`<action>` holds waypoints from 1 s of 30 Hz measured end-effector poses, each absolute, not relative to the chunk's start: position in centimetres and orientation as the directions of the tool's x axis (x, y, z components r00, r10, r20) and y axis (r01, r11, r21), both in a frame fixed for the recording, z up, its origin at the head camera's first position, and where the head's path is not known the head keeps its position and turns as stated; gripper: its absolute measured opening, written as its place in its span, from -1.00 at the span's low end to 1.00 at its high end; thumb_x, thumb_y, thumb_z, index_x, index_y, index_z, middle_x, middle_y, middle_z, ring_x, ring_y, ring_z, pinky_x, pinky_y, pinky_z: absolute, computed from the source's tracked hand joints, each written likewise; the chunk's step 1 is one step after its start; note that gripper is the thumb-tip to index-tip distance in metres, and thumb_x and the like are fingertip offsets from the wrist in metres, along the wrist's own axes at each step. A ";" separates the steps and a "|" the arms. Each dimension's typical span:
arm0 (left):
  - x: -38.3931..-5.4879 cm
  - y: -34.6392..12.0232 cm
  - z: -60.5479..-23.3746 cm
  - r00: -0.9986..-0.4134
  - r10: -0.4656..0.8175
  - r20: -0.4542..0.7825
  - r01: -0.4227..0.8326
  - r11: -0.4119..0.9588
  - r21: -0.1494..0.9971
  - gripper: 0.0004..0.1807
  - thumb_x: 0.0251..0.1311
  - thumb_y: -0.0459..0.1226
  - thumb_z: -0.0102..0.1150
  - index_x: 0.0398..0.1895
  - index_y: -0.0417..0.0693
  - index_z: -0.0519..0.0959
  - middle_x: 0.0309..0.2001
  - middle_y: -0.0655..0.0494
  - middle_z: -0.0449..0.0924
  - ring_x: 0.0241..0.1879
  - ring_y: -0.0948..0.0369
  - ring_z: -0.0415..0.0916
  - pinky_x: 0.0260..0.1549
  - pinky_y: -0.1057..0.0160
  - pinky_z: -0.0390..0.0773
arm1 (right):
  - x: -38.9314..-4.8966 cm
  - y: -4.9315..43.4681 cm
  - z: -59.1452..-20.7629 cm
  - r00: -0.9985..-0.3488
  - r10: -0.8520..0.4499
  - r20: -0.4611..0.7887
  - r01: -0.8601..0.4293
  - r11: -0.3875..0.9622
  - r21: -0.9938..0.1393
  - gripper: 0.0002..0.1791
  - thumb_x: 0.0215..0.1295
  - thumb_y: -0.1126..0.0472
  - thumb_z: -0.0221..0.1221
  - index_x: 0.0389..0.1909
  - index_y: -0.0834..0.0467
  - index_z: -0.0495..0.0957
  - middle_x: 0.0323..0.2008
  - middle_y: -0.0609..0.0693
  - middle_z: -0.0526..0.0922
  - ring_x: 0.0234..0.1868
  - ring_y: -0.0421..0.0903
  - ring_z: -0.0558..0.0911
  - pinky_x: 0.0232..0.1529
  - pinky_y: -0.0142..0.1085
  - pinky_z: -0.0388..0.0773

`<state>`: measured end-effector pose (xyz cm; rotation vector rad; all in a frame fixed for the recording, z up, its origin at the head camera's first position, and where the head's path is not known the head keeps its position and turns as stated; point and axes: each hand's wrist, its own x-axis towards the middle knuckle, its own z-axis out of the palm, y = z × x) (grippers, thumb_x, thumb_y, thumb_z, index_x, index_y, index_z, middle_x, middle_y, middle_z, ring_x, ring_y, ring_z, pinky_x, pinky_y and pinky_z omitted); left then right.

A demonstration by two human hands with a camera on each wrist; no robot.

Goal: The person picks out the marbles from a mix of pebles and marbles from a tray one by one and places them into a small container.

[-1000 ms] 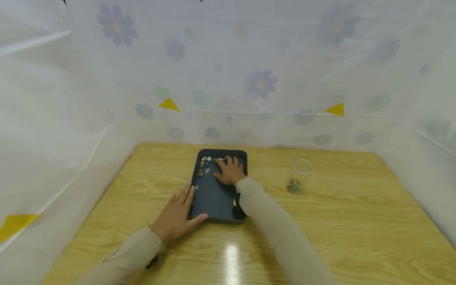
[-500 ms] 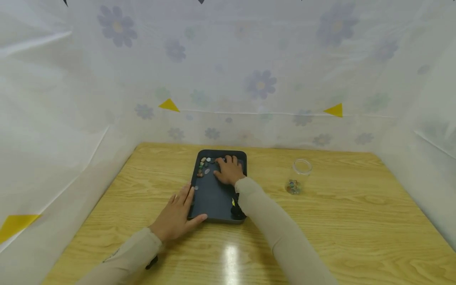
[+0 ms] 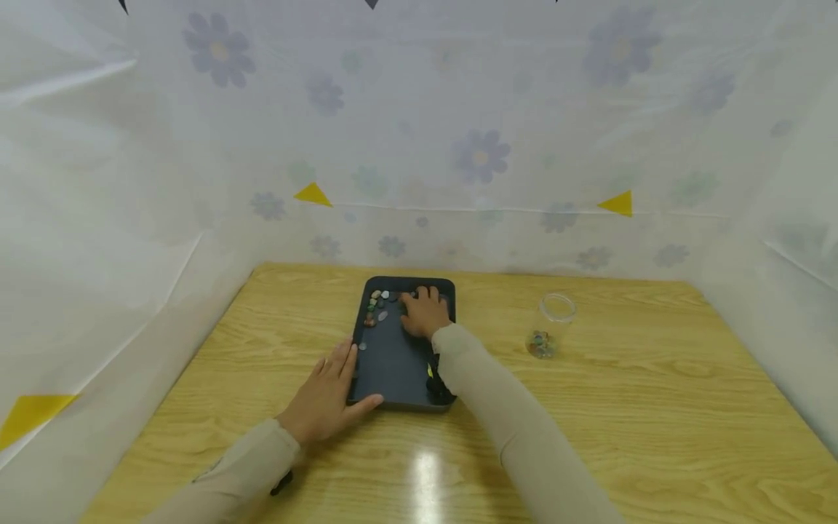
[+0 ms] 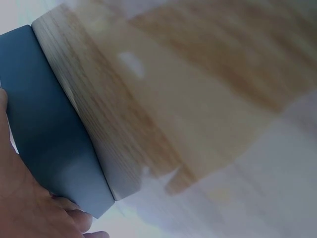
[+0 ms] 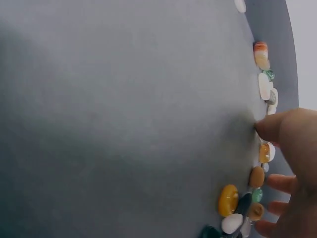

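Observation:
A shallow dark tray [image 3: 393, 367] lies on the table, with small polished stones [image 3: 371, 307] of several colours gathered along its far left side. My left hand [image 3: 321, 404] rests against the tray's left side, fingers straight along the rim and thumb at the near corner. Inside the far end my right hand [image 3: 425, 314] reaches down with bent fingers. From the right wrist, the digits of the right hand [image 5: 297, 163] are spread apart over a row of stones [image 5: 256, 177] by the tray wall, with stones showing between them.
A clear jar [image 3: 553, 320] stands right of the tray, with small stones [image 3: 540, 345] at its bottom. The wooden table [image 3: 655, 378] is enclosed by white flower-patterned sheeting [image 3: 481, 233] behind and at both sides.
The digits of my right hand have drawn slightly closer together and shifted a little to the right at the tray's far end. The left hand, tray and jar stay in place.

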<state>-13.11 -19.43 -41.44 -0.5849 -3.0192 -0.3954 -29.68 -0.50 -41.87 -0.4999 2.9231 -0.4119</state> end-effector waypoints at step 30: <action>-13.2 -19.8 -41.3 -0.927 0.362 0.094 0.374 0.890 0.260 0.06 0.23 0.34 -0.12 0.45 -0.36 0.00 0.48 -0.26 -0.12 0.44 -0.11 -0.08 0.30 -0.24 0.07 | -30.0 0.7 -42.0 -0.952 -0.305 0.032 -0.298 0.895 -0.332 -0.78 0.35 0.26 0.16 -0.05 0.19 0.64 -0.10 0.13 0.57 0.00 0.10 0.50 0.10 -0.10 0.43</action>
